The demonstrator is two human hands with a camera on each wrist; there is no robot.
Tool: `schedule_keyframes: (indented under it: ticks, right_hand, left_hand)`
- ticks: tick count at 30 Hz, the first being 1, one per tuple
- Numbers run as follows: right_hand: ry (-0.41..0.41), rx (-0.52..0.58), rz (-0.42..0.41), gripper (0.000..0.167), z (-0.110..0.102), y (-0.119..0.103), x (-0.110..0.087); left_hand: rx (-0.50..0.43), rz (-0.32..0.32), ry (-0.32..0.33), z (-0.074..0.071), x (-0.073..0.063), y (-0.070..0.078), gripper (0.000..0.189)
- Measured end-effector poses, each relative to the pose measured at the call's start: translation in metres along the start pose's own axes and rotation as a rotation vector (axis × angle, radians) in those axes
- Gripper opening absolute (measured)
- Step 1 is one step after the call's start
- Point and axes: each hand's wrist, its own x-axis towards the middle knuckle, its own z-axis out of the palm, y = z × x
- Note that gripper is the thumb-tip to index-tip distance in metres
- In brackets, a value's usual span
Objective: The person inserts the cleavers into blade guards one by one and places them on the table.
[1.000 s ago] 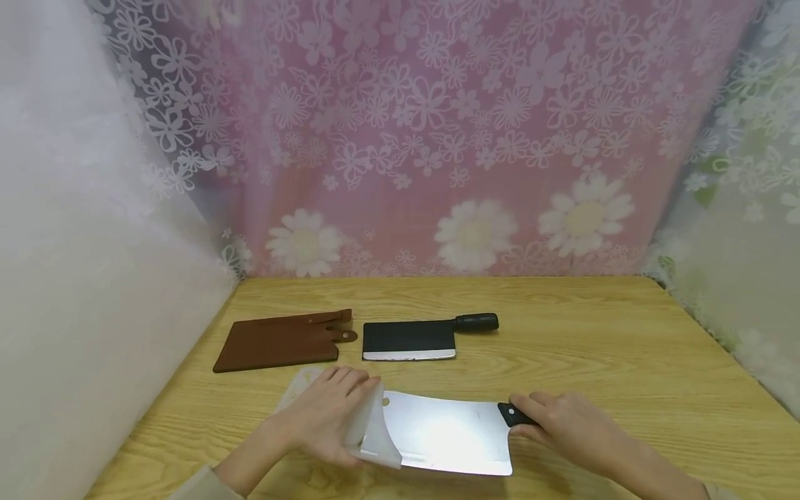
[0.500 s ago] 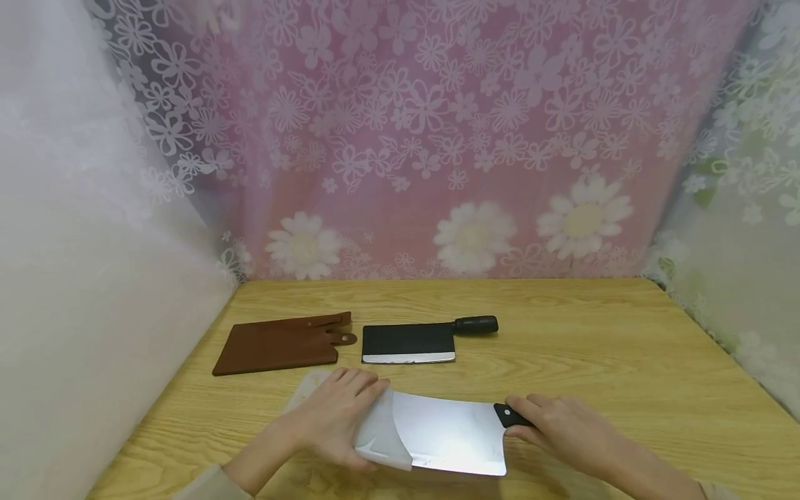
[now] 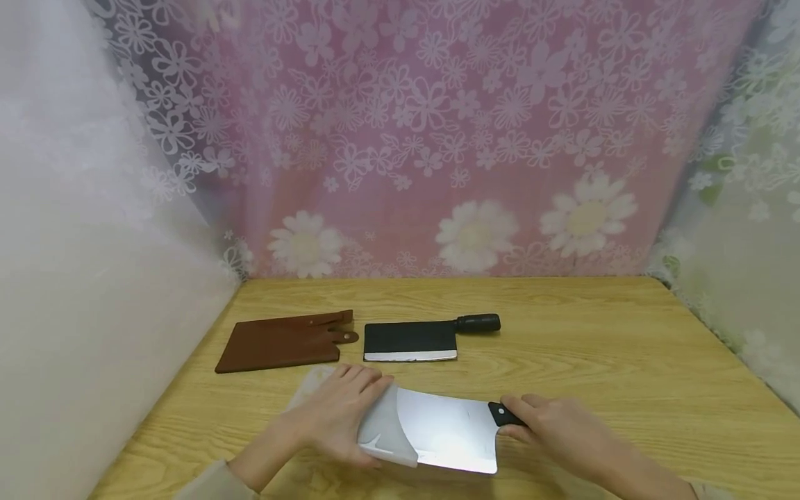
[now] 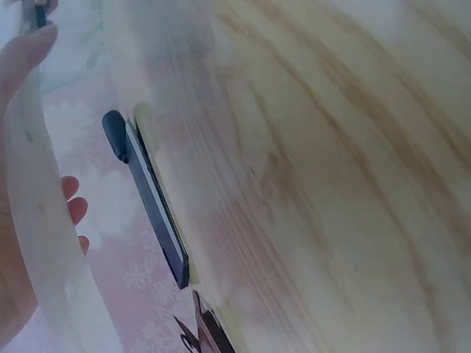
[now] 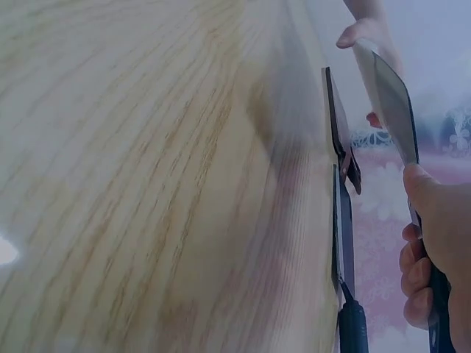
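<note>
My right hand (image 3: pixel 562 430) grips the black handle (image 3: pixel 505 414) of a shiny steel cleaver (image 3: pixel 446 430). The blade's far end is inside a whitish translucent sheath (image 3: pixel 382 432), and the part nearer the handle is bare. Across that sheath my left hand (image 3: pixel 334 417) holds on, thumb on the near side and fingers over the far edge. In the left wrist view the sheath (image 4: pixel 48 213) runs between thumb and fingers. The right wrist view shows the fingers wrapped round the handle, with the blade (image 5: pixel 396 103) held above the table.
Behind the hands, a second cleaver (image 3: pixel 409 339) with a dark blade and black handle lies flat on the wood-grain table (image 3: pixel 600 347). To its left lies a brown leather-like sheath (image 3: pixel 281 342) with a snap strap. Flowered pink and white curtains (image 3: pixel 437 139) enclose the table.
My right hand has moved left with the cleaver, and the blade sits deeper in the whitish sheath. My left hand has shifted slightly right. The other cleaver and brown sheath stay put.
</note>
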Motion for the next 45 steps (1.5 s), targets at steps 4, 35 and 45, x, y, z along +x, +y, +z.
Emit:
schedule_keyframes:
  ticks: [4, 35, 45]
  right_hand:
    - [0.003, -0.021, 0.010, 0.033, 0.004, -0.004, 0.002]
    - [0.010, -0.143, 0.086, 0.032, 0.019, -0.023, 0.031]
    - [-0.008, -0.171, 0.099, 0.031, 0.021, -0.026, 0.037]
  left_hand:
    - [-0.005, 0.015, 0.007, 0.003, 0.004, 0.002, 0.099]
    - [0.041, 0.031, 0.027, 0.010, 0.039, 0.026, 0.099]
    - [0.105, -0.001, -0.001, 0.014, 0.039, 0.026, 0.101]
